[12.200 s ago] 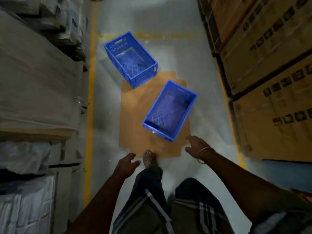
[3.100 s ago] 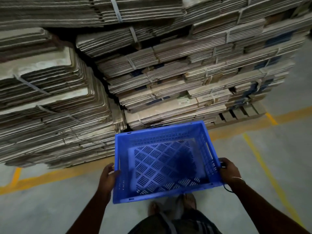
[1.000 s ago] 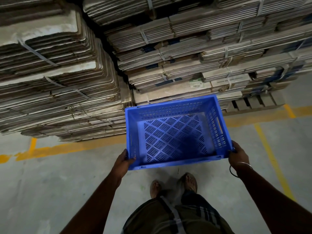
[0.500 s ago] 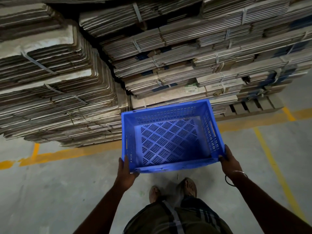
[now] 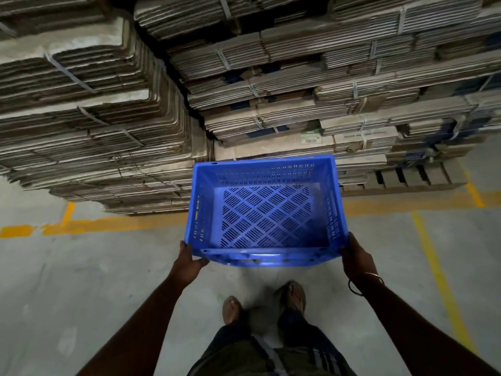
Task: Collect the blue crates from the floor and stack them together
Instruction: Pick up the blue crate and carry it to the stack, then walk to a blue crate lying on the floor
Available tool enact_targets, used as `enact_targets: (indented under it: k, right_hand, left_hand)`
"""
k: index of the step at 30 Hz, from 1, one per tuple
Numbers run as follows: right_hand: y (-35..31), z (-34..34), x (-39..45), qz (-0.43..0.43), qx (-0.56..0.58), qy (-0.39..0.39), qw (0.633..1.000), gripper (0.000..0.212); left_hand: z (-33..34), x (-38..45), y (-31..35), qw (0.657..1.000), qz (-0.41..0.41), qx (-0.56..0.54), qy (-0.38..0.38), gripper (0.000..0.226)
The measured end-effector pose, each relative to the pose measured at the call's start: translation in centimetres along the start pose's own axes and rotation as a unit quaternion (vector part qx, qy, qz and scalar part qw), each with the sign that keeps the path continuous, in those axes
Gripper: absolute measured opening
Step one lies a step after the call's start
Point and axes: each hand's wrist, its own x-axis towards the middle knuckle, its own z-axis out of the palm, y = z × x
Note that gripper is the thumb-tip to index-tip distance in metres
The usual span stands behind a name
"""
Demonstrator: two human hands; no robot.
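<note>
An empty blue perforated plastic crate [image 5: 267,213] hangs mid-frame above the grey concrete floor [image 5: 81,280], gripped at its near corners by the left hand [image 5: 189,260] and right hand [image 5: 357,256]. This looks like the carrying step; no second crate shows, so the next move calls for finding the stacking spot.

cardboard stacks [image 5: 244,77] ahead, floor [image 5: 67,280] open

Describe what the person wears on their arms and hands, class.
Both forearms are bare, with no sleeves or gloves. The left hand wears nothing. The right hand has a thin metal bangle hanging loose round its wrist. No rings can be made out.
</note>
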Motion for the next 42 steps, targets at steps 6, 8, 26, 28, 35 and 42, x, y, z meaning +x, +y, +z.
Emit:
enact_targets:
  k: [6, 8, 26, 28, 35, 42]
  right_hand:
    - [-0.9, -0.6, -0.2, -0.002, -0.072, -0.010, 0.997, 0.046]
    - [-1.6, -0.4, -1.3, -0.033, -0.075, 0.030, 0.996, 0.048]
    - [-23.1, 23.7, -21.5, -0.335, -0.089, -0.208, 0.915, 0.048]
    - [-26.8, 26.9, -23.8, -0.380, -0.108, -0.257, 0.882, 0.045]
    - [-40.1, 37.8, -29.4, -0.486, -0.185, -0.347, 0.781, 0.048]
    - [-52.5, 50.6, -32.7, -0.560, -0.263, -0.356, 0.700, 0.051]
  left_hand:
    - [0.0, -1.4, -1.0, 0.997, 0.019, -0.075, -0.027, 0.082]
    - [-0.2, -2.3, -1.6, 0.993, 0.035, -0.106, -0.032, 0.076]
    - [-13.4, -16.7, -29.3, 0.981, -0.014, -0.183, 0.061, 0.049]
    - [-15.6, -19.1, -33.7, 0.969, -0.055, -0.215, 0.112, 0.046]
    - [-20.6, -24.3, -44.7, 0.913, -0.157, -0.282, 0.248, 0.042]
    - [-28.4, -24.0, -54.1, 0.893, -0.209, -0.270, 0.295, 0.049]
